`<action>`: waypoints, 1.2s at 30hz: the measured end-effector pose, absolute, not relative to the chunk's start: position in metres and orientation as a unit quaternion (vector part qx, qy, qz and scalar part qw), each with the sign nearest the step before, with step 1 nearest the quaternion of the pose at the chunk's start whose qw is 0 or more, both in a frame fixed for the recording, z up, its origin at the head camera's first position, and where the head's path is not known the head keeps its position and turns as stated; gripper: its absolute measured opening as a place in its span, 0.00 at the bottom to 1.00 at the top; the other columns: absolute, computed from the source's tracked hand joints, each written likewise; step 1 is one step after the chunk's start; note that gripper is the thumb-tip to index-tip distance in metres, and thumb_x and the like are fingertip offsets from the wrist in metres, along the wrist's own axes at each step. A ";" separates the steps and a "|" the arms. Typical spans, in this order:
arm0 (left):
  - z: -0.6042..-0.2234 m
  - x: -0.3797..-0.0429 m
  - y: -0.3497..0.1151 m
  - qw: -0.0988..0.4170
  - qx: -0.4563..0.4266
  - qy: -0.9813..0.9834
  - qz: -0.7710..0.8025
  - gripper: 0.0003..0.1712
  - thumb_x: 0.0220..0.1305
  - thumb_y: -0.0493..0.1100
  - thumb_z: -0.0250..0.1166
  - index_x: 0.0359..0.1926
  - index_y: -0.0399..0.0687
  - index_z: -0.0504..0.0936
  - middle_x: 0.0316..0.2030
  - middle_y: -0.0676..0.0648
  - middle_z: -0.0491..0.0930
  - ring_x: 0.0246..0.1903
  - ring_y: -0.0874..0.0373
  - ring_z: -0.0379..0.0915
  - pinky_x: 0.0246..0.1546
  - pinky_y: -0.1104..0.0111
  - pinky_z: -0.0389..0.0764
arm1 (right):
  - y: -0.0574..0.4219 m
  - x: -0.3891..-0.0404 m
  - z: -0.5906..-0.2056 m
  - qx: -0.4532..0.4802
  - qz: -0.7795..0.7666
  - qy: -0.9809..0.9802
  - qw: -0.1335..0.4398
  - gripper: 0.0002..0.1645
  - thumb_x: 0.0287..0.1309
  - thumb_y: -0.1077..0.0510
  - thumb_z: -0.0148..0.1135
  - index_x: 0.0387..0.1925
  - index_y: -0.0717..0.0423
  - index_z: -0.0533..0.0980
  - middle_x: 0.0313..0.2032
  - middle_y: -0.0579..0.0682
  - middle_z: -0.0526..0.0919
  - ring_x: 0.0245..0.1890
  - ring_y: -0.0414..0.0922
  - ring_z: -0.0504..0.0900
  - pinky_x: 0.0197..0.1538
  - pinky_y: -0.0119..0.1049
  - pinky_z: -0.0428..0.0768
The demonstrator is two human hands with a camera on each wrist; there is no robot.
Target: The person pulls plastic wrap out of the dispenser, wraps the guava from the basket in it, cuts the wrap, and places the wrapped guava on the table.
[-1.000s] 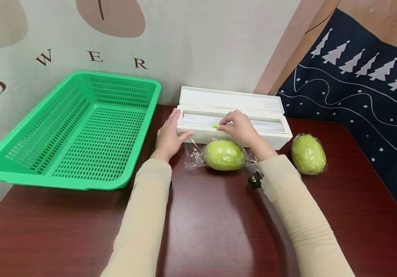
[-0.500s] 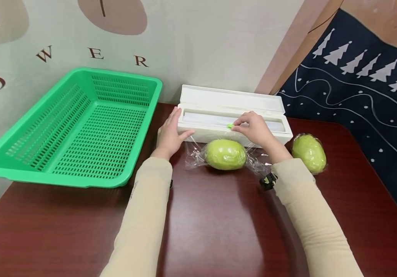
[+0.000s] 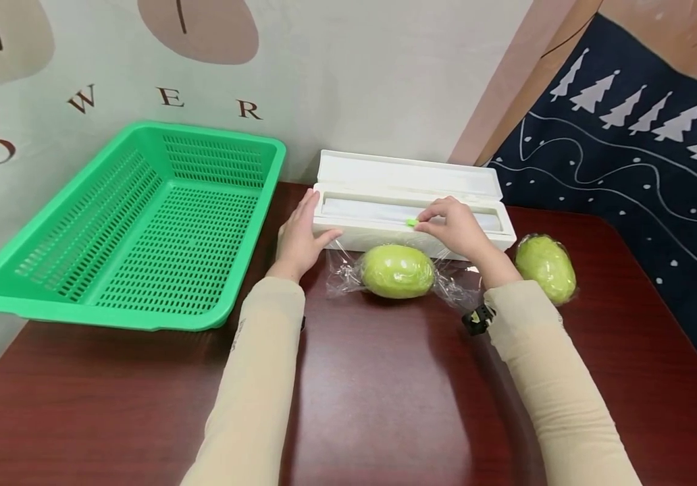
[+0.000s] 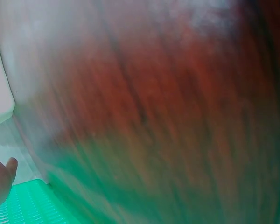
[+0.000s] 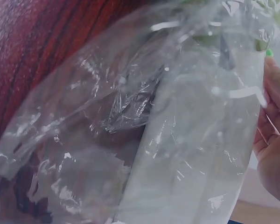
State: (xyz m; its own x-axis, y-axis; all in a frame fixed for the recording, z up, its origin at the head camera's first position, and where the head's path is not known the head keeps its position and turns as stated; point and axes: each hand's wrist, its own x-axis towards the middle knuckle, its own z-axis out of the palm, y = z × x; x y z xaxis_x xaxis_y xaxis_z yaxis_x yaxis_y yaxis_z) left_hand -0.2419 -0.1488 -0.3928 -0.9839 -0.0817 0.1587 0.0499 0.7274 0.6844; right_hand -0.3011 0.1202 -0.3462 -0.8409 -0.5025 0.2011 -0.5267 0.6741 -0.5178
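Observation:
A white cling film dispenser box (image 3: 373,239) lies at the back of the table, its lid (image 3: 409,174) raised. My left hand (image 3: 298,237) steadies its left end, fingers extended along the side and thumb across the front corner. Right of the box's middle, my right hand (image 3: 453,224) pinches a small green slide cutter (image 3: 412,222) on the front edge. Just before the box lies a yellow-green, melon-like fruit (image 3: 397,271), with loose clear film (image 3: 344,273) spread at both ends. In the right wrist view, crinkled film (image 5: 135,102) partly covers the box's front (image 5: 200,135).
A second wrapped fruit (image 3: 546,268) lies right of the box. On the left stands a large green plastic basket (image 3: 215,321). Behind the brown table (image 3: 379,391) hang a pale printed cloth (image 3: 385,81) and a dark blue one with trees (image 3: 640,182).
My right hand has slid the green cutter rightward along the box's edge, more slowly in the last half second. The left hand has stayed at the box's left end.

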 end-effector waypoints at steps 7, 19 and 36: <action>-0.394 -0.243 -0.149 0.094 0.009 -0.926 -0.366 0.48 0.58 0.55 0.64 0.72 0.50 0.50 0.74 0.49 0.45 0.72 0.52 0.44 0.67 0.46 0.51 | 0.127 -0.303 -0.348 0.273 0.290 -0.917 0.018 0.10 0.53 0.60 0.66 0.35 0.64 0.82 0.38 0.60 0.82 0.44 0.52 0.73 0.51 0.47 0.70; -0.392 -0.243 -0.148 0.085 0.011 -0.931 -0.354 0.48 0.58 0.56 0.64 0.72 0.50 0.50 0.74 0.49 0.45 0.72 0.52 0.43 0.67 0.46 0.51 | 0.141 -0.302 -0.342 0.282 0.264 -0.922 0.030 0.10 0.52 0.62 0.66 0.34 0.66 0.81 0.36 0.62 0.82 0.44 0.54 0.72 0.50 0.48 0.70; -0.394 -0.244 -0.149 0.087 0.010 -0.930 -0.358 0.48 0.58 0.56 0.64 0.72 0.51 0.50 0.74 0.49 0.45 0.72 0.52 0.43 0.67 0.47 0.50 | 0.173 -0.299 -0.344 0.261 0.242 -0.933 0.048 0.08 0.53 0.63 0.65 0.33 0.66 0.80 0.38 0.64 0.81 0.46 0.56 0.71 0.54 0.51 0.68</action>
State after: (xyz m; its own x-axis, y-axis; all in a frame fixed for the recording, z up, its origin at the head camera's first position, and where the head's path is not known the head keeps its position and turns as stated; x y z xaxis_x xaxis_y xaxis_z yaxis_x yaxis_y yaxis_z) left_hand -0.2436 -0.1490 -0.3936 -0.9847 -0.0800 0.1547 0.0445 0.7433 0.6675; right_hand -0.2986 0.1731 -0.3438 -0.8588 -0.4642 0.2168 -0.5110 0.7461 -0.4268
